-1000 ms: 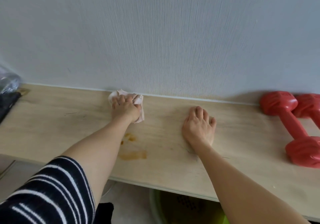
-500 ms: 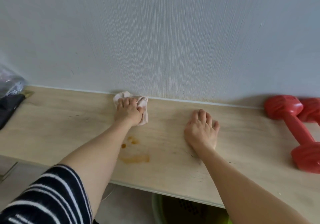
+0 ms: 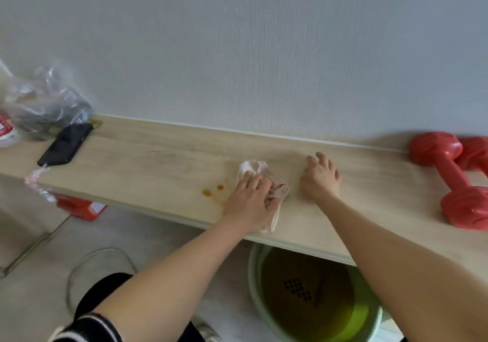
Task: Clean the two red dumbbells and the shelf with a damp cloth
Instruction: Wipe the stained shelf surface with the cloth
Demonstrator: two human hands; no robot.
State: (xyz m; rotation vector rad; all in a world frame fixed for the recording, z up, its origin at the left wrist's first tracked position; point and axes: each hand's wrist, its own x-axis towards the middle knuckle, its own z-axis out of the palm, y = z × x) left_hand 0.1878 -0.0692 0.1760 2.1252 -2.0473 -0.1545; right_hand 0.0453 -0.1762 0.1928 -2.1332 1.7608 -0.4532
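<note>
Orange-brown spots (image 3: 211, 190) mark the pale wooden shelf (image 3: 148, 156) just left of the left hand (image 3: 249, 204), which presses a crumpled pinkish cloth (image 3: 253, 168) flat against the board near its front edge, fingers spread over the fabric with the thumb curled round a fold of it. The right hand (image 3: 320, 180) rests on the shelf just right of the cloth, fingers loosely bent and holding nothing, seemingly bracing the person.

Two red dumbbells lie at the far right: the nearer dumbbell (image 3: 451, 175) runs from the wall toward the front edge, while the second dumbbell (image 3: 475, 152) sits behind it against the wall, partly cut off by the frame. Neither is being touched, and whether they have been wiped cannot be told.

By the look of it the shelf is mid-clean: the stain beside the cloth remains, and the left stretch appears undone, crowded by a clear plastic bag (image 3: 45, 101) and a black phone-like object (image 3: 64, 144). A green basin (image 3: 253, 289) of murky water stands on the floor under the shelf, ready for rinsing.
</note>
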